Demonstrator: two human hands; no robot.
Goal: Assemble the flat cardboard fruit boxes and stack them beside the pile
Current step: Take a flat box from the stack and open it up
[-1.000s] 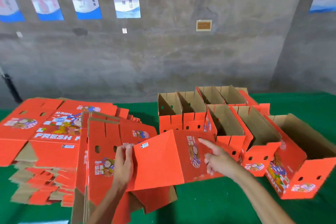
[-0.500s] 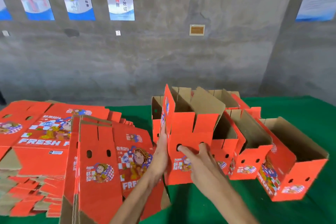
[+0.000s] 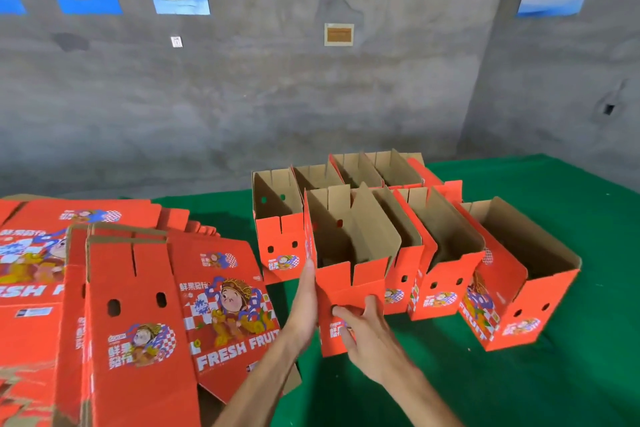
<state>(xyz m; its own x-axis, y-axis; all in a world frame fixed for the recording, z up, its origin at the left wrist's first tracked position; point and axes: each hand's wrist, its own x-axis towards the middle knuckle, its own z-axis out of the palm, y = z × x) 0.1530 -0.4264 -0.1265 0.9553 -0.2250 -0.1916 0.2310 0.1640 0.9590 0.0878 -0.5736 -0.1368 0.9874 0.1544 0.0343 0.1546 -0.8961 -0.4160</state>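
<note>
Opened red fruit box [image 3: 349,288]: upright on the green surface [image 3: 519,385], top open, touching the row of assembled boxes [image 3: 446,253] to its right. Left hand [image 3: 304,302]: flat, fingers straight, pressed against the box's left side. Right hand [image 3: 367,329]: grip spread, fingers laid on the front panel beside the hand holes. Pile of flat boxes [image 3: 131,315]: at left, on the same surface.

Box [image 3: 349,270] went from folded flat to opened and upright; left hand [image 3: 304,302] now flat against its side, right fingers [image 3: 372,305] on the front panel.
</note>
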